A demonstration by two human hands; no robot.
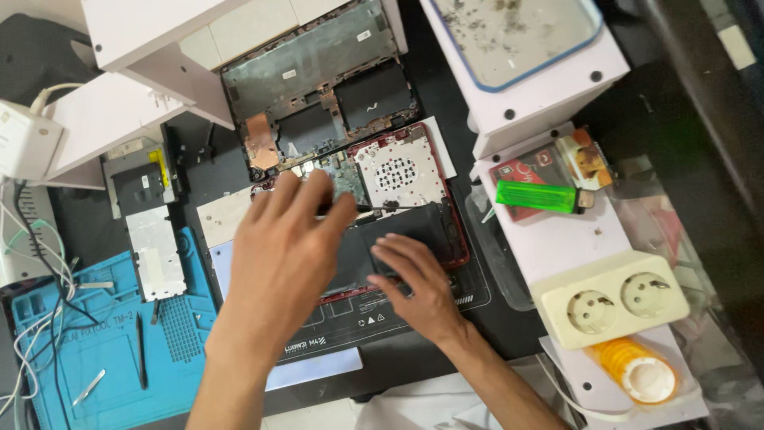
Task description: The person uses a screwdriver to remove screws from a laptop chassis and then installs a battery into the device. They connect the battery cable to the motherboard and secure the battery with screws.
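Observation:
An opened red laptop base (434, 171) lies on a black mat (382, 326), its circuit board, perforated metal plate and black battery exposed. My left hand (286, 255) hovers over the left part of the base with fingers spread, and a thin black tool or cable runs from its fingertips to the right. My right hand (418, 283) rests flat on the black battery near the front edge, fingers together. Neither hand clearly grips anything. Behind the base lies a second, stripped dark laptop shell (318, 80).
A blue repair mat (103, 350) with tweezers and small tools sits at left, beside a metal drive (155, 251). At right are a white double socket (609, 299), a green lighter (537, 195), an orange-capped tub (637, 370) and a white box (541, 87).

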